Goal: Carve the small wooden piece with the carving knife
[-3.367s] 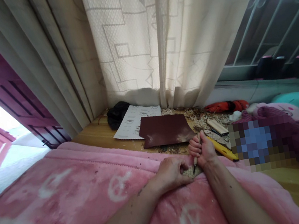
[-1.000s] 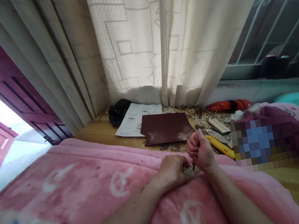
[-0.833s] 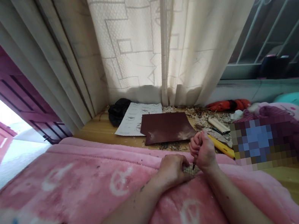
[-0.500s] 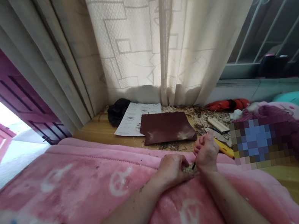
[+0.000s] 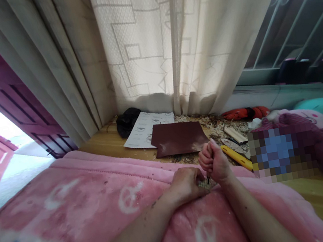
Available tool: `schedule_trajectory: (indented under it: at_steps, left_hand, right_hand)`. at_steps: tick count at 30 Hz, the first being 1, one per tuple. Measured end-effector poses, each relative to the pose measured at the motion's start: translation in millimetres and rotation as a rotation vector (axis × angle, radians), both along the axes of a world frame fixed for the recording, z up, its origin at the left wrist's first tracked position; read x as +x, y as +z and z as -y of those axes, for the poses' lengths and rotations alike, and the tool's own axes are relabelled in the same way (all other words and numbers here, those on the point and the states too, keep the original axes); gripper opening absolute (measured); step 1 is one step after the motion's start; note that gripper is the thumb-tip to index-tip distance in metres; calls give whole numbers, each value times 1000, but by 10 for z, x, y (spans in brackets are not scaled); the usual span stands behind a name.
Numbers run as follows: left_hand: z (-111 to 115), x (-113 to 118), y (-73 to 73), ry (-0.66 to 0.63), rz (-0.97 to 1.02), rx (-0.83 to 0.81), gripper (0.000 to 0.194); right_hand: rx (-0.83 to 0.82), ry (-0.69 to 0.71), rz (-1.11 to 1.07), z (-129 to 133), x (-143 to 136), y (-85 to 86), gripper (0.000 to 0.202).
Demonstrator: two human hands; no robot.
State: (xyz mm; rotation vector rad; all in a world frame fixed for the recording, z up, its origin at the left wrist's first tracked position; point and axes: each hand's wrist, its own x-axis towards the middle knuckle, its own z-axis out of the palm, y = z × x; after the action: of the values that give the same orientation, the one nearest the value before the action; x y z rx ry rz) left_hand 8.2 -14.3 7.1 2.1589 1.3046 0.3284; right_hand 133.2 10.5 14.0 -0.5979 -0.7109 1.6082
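My left hand (image 5: 187, 183) rests on the pink blanket (image 5: 92, 191), its fingers closed on a small, pale, bumpy piece (image 5: 204, 185). Just right of it, my right hand (image 5: 215, 161) is a raised fist around a thin dark-tipped tool (image 5: 208, 180). The tool points down at the pale piece; its handle is hidden inside the fist. Beyond the hands lies a dark brown sheet (image 5: 180, 137), partly over a printed white paper (image 5: 145, 128). A yellow-handled tool (image 5: 237, 158) lies right of my right hand.
Wood shavings (image 5: 212, 122) cover the back of the wooden table (image 5: 105, 141). A black bag (image 5: 128, 121) sits at the back left. To the right are a beige block (image 5: 235, 135), a red cloth item (image 5: 246, 114) and plush toys (image 5: 318, 110). Curtains (image 5: 134, 38) hang behind.
My right hand has shifted left and slightly up, so more of the yellow-handled tool shows. The left hand has stayed almost still.
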Motion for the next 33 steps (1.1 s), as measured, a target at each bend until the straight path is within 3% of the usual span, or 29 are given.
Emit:
schedule_trajectory:
  at_steps: [3,9,20,23,29,33]
  left_hand:
    - [0,-7,-25,-2,32,3,34]
    - [1,-11,-1,-10,30,-9,33]
    - [-7,-5,-23,-5,31,26,30]
    - [-8,-5,-18,-14,24,15,30]
    - [-13,0,-48,-27,33,24,28]
    - [-15,4,-68,-47,56,43,24]
  right_hand:
    - [-20,-46,-9,-7,3,-5,46]
    - [-115,-343,7,-20,8,-19,47]
    - [-263,-709,105,-34,-4,-62,43]
    - [-250,-663,86,-33,8,-60,43]
    - [-200,-368,4,-73,45,-68,43]
    - [-248,-305,8,-132,43,-92,43]
